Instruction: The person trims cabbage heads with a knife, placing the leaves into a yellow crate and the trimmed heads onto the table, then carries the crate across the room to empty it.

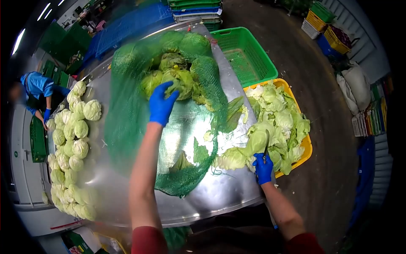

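Note:
My left hand (163,103), in a blue glove, reaches into a green mesh bag (122,110) with its fingers spread. Its fingertips are at a leafy cabbage head (179,82), in front of other heads inside the net. My right hand (264,168), also gloved in blue, is closed around a knife (266,142) whose dark blade points away from me. That hand is by the table's right edge, beside loose cabbage leaves (232,158). More torn leaves lie on the net and the metal table (228,188).
Trimmed cabbage heads (80,129) are piled along the table's left side. A yellow crate (308,148) heaped with leaves stands at the right, a green crate (270,65) beyond it. Across the table at left, a person in blue (39,86) bends by the pile. Stacked crates (196,10) stand behind.

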